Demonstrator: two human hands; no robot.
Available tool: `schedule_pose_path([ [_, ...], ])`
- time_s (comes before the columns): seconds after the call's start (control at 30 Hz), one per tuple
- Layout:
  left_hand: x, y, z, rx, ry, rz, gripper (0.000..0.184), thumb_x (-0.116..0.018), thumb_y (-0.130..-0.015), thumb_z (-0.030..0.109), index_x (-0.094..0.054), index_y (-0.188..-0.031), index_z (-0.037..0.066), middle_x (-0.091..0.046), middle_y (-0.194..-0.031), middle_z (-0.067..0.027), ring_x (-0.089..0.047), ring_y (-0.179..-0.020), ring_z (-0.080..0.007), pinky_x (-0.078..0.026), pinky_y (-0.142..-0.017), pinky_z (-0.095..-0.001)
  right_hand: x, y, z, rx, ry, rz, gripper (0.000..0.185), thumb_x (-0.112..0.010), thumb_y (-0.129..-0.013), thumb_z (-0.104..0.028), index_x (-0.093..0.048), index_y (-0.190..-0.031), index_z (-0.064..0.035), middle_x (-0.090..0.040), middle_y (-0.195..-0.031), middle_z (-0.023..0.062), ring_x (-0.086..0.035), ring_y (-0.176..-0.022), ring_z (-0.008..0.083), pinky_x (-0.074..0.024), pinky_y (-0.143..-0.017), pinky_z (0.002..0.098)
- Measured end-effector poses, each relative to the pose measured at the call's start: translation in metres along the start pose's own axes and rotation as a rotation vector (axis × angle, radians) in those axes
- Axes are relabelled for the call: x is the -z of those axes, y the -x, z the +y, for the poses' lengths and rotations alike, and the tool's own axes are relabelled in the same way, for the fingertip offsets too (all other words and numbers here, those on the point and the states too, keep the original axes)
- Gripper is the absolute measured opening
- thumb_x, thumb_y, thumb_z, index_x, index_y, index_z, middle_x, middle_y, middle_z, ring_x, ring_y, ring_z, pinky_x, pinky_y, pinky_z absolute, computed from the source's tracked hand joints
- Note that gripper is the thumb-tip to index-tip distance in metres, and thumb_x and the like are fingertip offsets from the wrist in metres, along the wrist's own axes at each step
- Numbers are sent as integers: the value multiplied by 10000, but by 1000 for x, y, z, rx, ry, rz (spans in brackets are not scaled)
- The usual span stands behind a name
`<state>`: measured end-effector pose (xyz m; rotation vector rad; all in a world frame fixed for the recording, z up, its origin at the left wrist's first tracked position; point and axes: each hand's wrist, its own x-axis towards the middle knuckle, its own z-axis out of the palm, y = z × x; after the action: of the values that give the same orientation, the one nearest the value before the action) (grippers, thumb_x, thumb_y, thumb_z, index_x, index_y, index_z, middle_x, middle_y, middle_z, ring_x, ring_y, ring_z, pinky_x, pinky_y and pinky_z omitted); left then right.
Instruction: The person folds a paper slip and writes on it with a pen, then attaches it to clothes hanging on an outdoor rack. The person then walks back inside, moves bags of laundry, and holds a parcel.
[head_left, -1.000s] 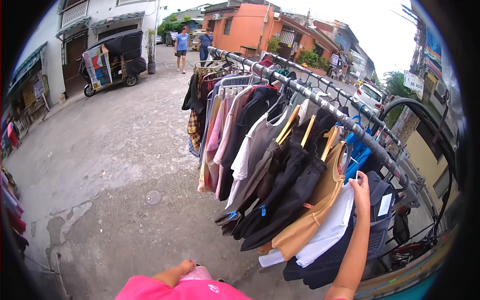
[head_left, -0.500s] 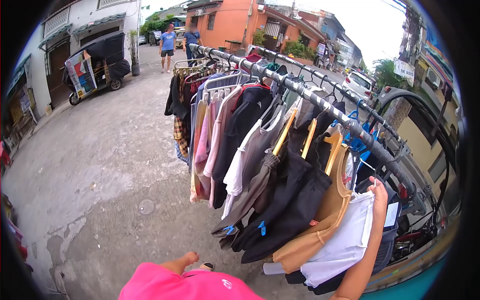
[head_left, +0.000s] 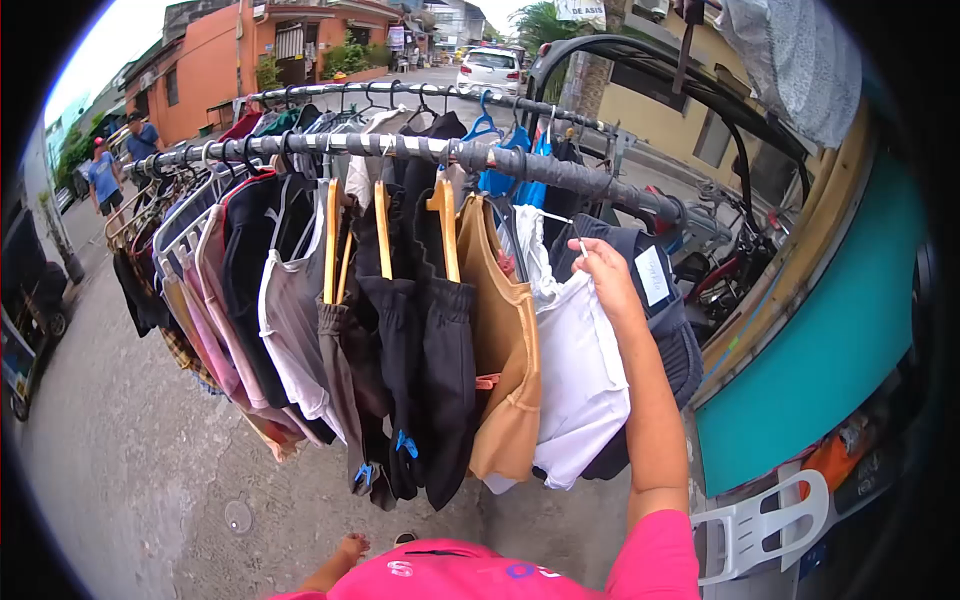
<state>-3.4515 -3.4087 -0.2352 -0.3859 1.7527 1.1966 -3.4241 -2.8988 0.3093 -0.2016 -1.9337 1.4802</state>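
Note:
A white garment (head_left: 580, 375) hangs near the right end of the clothes rack. My right hand (head_left: 604, 270) is closed at its upper edge, pinching the end of a thin white hanger (head_left: 548, 215). Just left of it hangs a tan sleeveless top (head_left: 507, 345), with a pink clip showing at its side. A dark garment with a white paper tag (head_left: 652, 276) is behind my right wrist. Low by my body, my left hand (head_left: 352, 546) is loosely curled, with nothing visible in it and away from the clothes.
Dark trousers (head_left: 445, 350) and several other garments fill the wrapped rack rail (head_left: 400, 146); a second rail (head_left: 380, 90) runs behind. At right are a teal panel (head_left: 820, 340) and a white plastic chair (head_left: 765, 525). Two people stand far left; a white car (head_left: 489, 72) is beyond.
My view has turned right, so the rack sits further left and more of the teal panel and chair shows. My right hand stays on the hanger's end; my left hand stays low.

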Motion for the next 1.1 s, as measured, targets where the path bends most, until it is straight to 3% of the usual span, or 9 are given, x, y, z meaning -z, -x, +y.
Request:
schedule_pose_path([
  [0.27,3,4,5,-7,-91,-36,209,-471,-851,234,-484,-1009,98,-607,-920,-96,-582,-834,-231,-422,-677,-464,5,5,-5,4,22,19,265,-487,-752,-82,-545,-988,25,-532,-795,22,-491,-715,71,-372,-686,194],
  [0.63,-7,-3,11,26,22,-31,204,-431,-862,206,-465,-1037,108,-602,-951,-70,-582,-866,-215,-435,-620,-392,4,-1,4,-66,76,-102,296,-506,-767,-137,-543,-1029,-5,-524,-761,7,-488,-734,70,-379,-676,207],
  [0.7,-7,5,13,41,17,-19,206,-432,-861,204,-465,-1039,106,-603,-958,-69,-582,-868,-215,-433,-625,-395,3,10,-21,-86,630,-4,324,-509,-767,-182,-520,-1046,-18,-566,-845,93,-544,-812,180,-418,-720,284],
  [0.77,-7,7,15,53,16,-5,209,-432,-860,202,-466,-1041,105,-603,-964,-67,-582,-871,-214,-432,-629,-397,-4,20,-40,132,1139,223,352,-534,-790,-289,-511,-1067,-72,-564,-950,112,-532,-930,285,-428,-748,369],
  [0.83,-3,2,11,42,-40,-37,206,-432,-858,210,-466,-1030,102,-602,-980,-78,-579,-887,-231,-432,-659,-420,-12,25,-65,276,1195,309,347,-528,-797,-307,-516,-1056,-76,-554,-944,101,-528,-933,272,-427,-746,375],
  [0.9,-2,1,10,27,-43,-61,206,-423,-862,215,-466,-1028,100,-599,-994,-83,-577,-899,-233,-434,-672,-418,-26,30,-87,297,1118,260,351,-528,-798,-313,-510,-1060,-80,-554,-894,103,-546,-878,281,-434,-722,386],
  [1.0,0,-2,12,-8,-87,-144,211,-397,-872,229,-465,-1020,94,-590,-1035,-97,-569,-933,-236,-439,-710,-413,-55,33,-96,153,900,-33,370,-529,-794,-313,-485,-1103,-114,-564,-863,114,-573,-771,312,-451,-702,396],
  [1.1,-9,0,18,17,-57,-112,219,-378,-880,232,-463,-1026,92,-589,-1044,-102,-569,-943,-239,-441,-720,-415,-75,25,-73,206,1059,-201,361,-493,-800,-255,-469,-1135,-122,-568,-974,139,-567,-863,333,-441,-771,414],
])
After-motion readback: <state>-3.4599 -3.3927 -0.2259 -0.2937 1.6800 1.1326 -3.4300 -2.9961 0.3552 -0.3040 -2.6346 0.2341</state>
